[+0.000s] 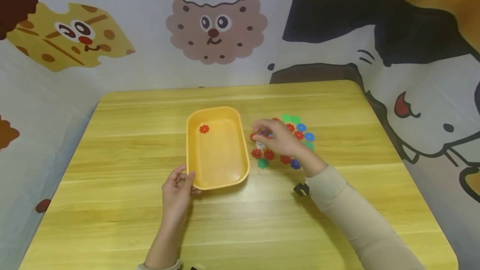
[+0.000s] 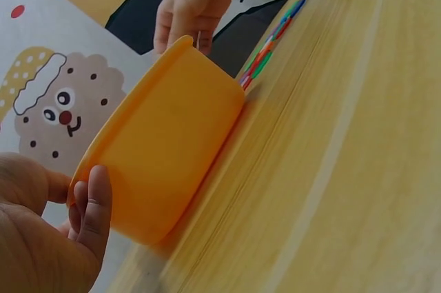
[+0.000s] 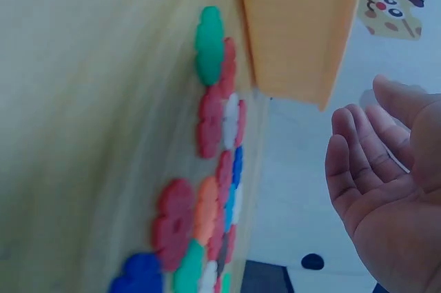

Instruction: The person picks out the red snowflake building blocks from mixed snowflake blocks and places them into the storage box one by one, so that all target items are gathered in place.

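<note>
At its near left corner, my left hand (image 1: 177, 191) grips the rim of a yellow plastic tray (image 1: 218, 187). In the left wrist view, thumb and fingers bend around that rim. One red notched flower-shaped disc (image 1: 204, 129) lies inside the tray, toward its far left. Just right of the tray, my right hand (image 1: 277, 136) hovers over a spread of similar discs, including a white disc (image 1: 260, 146) and a green disc (image 1: 263, 163). Its fingers are loosely bent, with thumb and index finger apart in the head view. I see no disc held there.
The discs, in red, blue, green, white and orange, lie close together on a wood-grain table (image 1: 123, 157). A blue disc (image 1: 309, 136) marks the group's right side. Behind the table hangs a cartoon-printed cloth (image 1: 150, 66).
</note>
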The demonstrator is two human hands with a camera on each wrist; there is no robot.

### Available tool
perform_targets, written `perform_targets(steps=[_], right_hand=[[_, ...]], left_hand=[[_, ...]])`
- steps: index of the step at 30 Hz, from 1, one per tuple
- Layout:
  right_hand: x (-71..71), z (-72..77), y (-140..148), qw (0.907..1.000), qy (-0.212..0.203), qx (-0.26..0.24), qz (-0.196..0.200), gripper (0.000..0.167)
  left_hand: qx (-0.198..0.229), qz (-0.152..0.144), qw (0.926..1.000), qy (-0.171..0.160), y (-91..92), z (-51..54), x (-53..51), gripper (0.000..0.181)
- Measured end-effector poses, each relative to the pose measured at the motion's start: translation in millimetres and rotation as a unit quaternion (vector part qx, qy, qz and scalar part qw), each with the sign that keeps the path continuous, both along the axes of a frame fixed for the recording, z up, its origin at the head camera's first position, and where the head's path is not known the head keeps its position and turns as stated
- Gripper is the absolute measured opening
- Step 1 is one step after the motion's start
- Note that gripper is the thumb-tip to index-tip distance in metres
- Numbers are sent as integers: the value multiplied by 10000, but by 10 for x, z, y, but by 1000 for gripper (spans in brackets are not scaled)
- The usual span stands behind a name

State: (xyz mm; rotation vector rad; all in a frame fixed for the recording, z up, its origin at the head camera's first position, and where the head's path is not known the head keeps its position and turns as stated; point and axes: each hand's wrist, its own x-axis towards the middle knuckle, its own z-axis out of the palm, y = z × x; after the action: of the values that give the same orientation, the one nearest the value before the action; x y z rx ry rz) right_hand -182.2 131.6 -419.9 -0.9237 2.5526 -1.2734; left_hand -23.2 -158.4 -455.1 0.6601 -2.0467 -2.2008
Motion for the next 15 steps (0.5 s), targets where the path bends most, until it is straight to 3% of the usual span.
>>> perform_targets(steps=[6, 15], right_hand=[[17, -107, 105, 9994, -262, 232, -77, 36], [24, -221, 223, 9983, -62, 581, -64, 26]], left_hand=[[-12, 1, 9999, 119, -3, -1, -4, 35], [-5, 62, 9999, 106, -5, 3, -15, 35]])
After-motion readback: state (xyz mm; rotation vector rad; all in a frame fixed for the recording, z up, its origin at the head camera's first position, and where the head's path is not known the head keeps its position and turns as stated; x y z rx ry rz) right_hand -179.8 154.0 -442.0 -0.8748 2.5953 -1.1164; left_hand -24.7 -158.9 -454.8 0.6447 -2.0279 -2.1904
